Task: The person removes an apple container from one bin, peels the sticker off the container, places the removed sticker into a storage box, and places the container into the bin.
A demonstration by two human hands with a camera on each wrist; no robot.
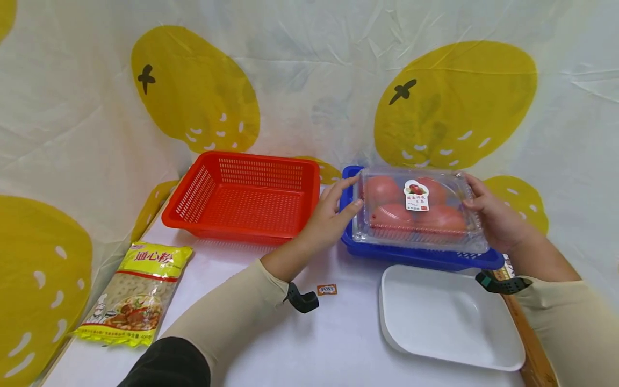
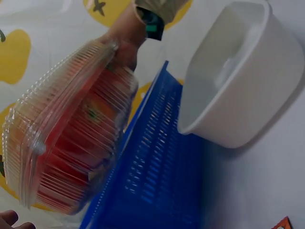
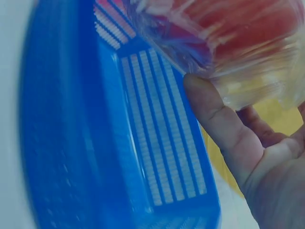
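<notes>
My right hand [image 2: 127, 52] holds a clear box [image 2: 50, 95] of red fruits [image 2: 88, 129]; a blue basket [image 2: 159, 162] separates it from a white tub [image 2: 255, 90].

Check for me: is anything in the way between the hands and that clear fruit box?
Nothing visible is. The right hand holds one end of the clear box, and the left hand is right by the other end. The blue basket lies underneath, not in between.

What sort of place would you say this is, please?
Probably a staged indoor tabletop: a yellow-patterned cloth hangs behind a white table surface holding a red basket and white tub.
</notes>
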